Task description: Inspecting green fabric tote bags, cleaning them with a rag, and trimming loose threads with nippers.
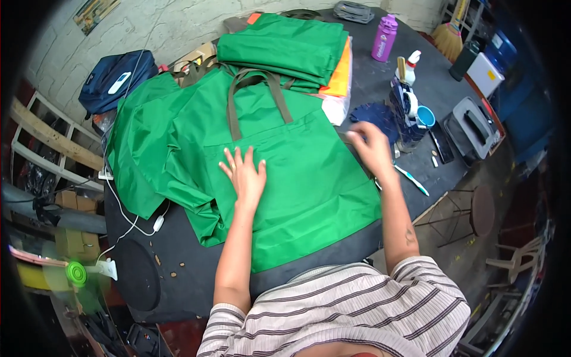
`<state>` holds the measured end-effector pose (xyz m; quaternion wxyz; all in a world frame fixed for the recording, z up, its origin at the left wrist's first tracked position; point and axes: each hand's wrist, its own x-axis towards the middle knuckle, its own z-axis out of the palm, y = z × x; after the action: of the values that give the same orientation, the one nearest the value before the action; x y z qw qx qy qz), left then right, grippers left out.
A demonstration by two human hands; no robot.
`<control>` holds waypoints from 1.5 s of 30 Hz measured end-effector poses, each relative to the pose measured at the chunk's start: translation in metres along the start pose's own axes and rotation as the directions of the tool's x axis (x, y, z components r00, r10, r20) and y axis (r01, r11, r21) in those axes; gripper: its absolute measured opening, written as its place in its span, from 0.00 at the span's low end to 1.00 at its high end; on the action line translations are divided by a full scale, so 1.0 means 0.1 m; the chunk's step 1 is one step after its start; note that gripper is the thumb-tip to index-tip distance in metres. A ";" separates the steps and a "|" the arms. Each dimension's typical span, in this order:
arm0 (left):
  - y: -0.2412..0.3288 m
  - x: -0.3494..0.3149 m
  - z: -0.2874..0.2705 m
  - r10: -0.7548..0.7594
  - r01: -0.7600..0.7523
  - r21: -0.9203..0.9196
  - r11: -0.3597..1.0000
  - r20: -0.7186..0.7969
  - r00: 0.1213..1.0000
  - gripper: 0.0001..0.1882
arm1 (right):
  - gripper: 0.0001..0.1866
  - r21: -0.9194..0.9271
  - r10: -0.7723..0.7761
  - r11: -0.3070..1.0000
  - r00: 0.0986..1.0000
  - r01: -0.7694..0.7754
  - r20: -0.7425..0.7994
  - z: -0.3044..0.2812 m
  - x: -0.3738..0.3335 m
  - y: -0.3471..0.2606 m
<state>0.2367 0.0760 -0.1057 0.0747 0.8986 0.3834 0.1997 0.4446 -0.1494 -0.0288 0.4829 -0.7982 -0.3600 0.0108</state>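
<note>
The big green bag [303,184] lies flat in the middle of the dark, smooth bench [196,285]; its cloth is thin and a bit shiny, with soft wrinkles and a wide folded band near the person; two flat brown-gray straps [233,113] make a loop at its far end; the left hand [244,178] rests on the bag with its fingers spread wide, so that grip is open and has hold of nothing; the right hand [372,152] is by the bag's right edge, fingers bent; I cannot tell if its grip has hold of anything.

Left of the bag is a crumpled heap of green cloth [146,131]; behind the bag sits a thick, neatly folded green pile [279,50]; to the bag's right are a round, dark blue, ruffly piece [375,119] and a thin white and teal stick [413,181]; farther back on that side stands a hard, shiny purple bottle [384,41].
</note>
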 end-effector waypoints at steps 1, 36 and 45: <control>0.12 0.11 0.00 0.061 -0.079 -0.150 0.986 -0.122 0.991 0.22 | 0.09 -0.196 -0.002 0.980 0.995 -0.017 -0.098 -0.19 -0.11 0.21; 1.59 0.42 0.68 0.105 0.162 -0.886 0.434 0.229 0.968 0.41 | 0.18 -0.204 0.102 0.968 0.972 -0.146 -0.212 0.65 -0.40 0.26; 1.64 0.28 0.78 0.075 0.058 -0.956 0.288 0.083 0.994 0.39 | 0.19 -0.323 0.084 0.939 0.989 -0.121 -0.126 0.64 -0.60 0.38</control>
<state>0.3948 -0.0166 -0.1210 0.6162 0.6880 0.1790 0.3390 0.3982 -0.1460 -0.1127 0.3604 -0.8847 -0.2875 -0.0684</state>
